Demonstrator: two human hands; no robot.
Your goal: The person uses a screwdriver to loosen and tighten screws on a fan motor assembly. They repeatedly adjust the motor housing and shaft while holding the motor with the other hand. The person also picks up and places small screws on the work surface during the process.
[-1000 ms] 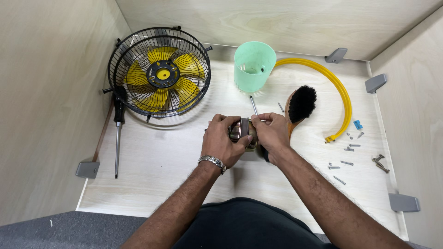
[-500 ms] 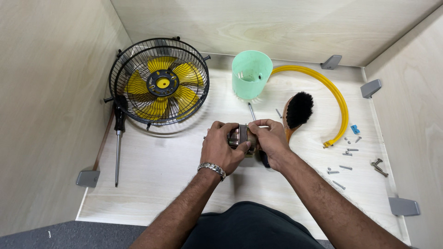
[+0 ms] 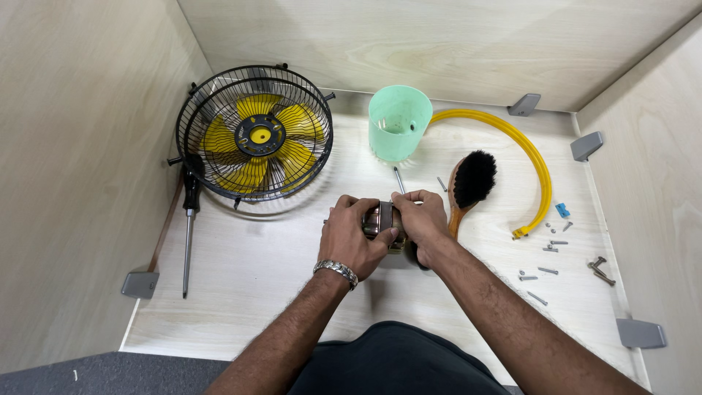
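Both my hands hold a small metal motor (image 3: 382, 219) over the middle of the pale wooden table (image 3: 256, 292). My left hand (image 3: 353, 235), with a metal bracelet at the wrist, grips its left side. From the right, my right hand (image 3: 423, 222) closes over it with fingers on top. Most of the motor is hidden by my fingers. A thin metal shaft (image 3: 398, 179) lies on the table just beyond my hands.
A black wire fan cage with yellow blades (image 3: 254, 135) lies at the back left, a screwdriver (image 3: 189, 234) beside it. A green plastic cup (image 3: 398, 122), a yellow curved tube (image 3: 530, 157) and a wooden brush (image 3: 469, 186) lie behind. Several screws (image 3: 550, 260) are scattered at the right.
My hands and the motor stay in the same place on the table; the fingers have shifted slightly on it. The view has tilted a little.
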